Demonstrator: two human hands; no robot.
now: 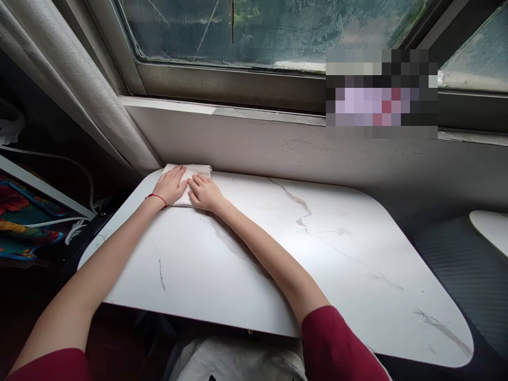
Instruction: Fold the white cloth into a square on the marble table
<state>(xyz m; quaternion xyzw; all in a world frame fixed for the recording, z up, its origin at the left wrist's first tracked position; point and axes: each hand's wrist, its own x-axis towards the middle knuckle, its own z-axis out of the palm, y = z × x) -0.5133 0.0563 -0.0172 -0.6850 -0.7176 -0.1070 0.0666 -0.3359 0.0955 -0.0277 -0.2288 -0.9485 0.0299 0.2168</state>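
A folded white cloth [197, 170] lies at the far left corner of a white marble-patterned table [325, 264], against the wall. My left hand [170, 185] rests flat on the cloth's left part, fingers stretched out; a red string circles that wrist. My right hand [204, 191] presses flat on the cloth's right part, fingers extended and close together. The two hands lie side by side, nearly touching. Both arms reach forward across the tabletop in dark red short sleeves.
A grey curtain [75, 79] hangs at the left beside a window [257, 26] with a sill above the table. White cables [75, 222] and a colourful fabric [19, 217] sit in the dark area left of the table. Another white surface [492, 227] shows at far right.
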